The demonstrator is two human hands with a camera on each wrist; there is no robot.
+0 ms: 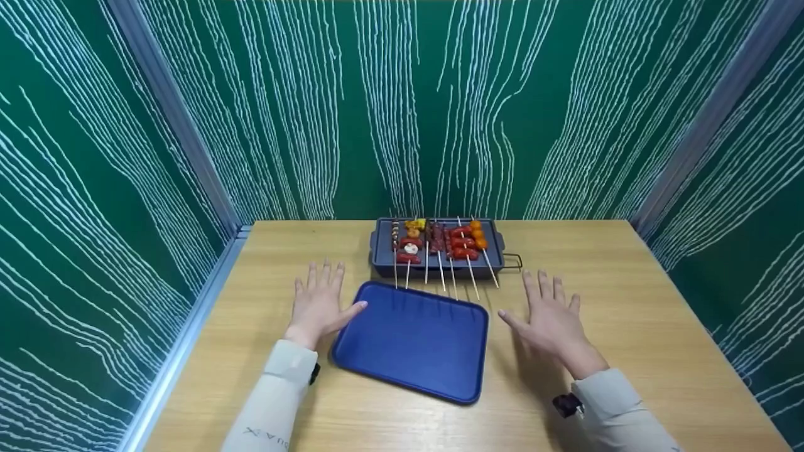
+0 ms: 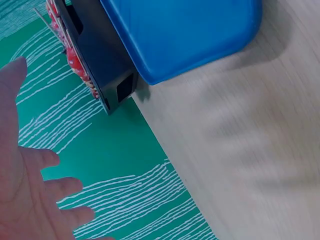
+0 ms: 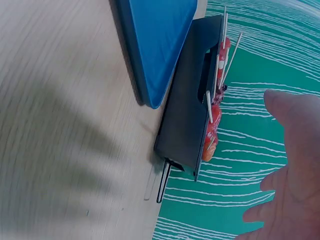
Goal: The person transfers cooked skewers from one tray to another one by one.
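My left hand (image 1: 318, 306) is spread out left of the blue tray (image 1: 414, 345), its thumb reaching over the tray's left edge in the head view. On the other side, my right hand (image 1: 551, 319) hovers with fingers spread, apart from the tray. Neither hand holds anything. Behind the tray stands a dark grill (image 1: 440, 267) with several skewers lying across it. Among them are red sausage-like pieces (image 1: 463, 242), orange balls (image 1: 478, 235) and dark red meat-like pieces (image 1: 438, 238). Their sticks point toward the tray. In the right wrist view, the grill's wire handle (image 3: 164, 182) sticks out.
A light wooden table (image 1: 251, 351) carries the tray and grill. Green panels with white wavy lines (image 1: 389, 125) rise behind and at both sides, with metal posts (image 1: 182, 119) at the corners. Dark wrist devices (image 1: 567, 405) sit at the sleeves.
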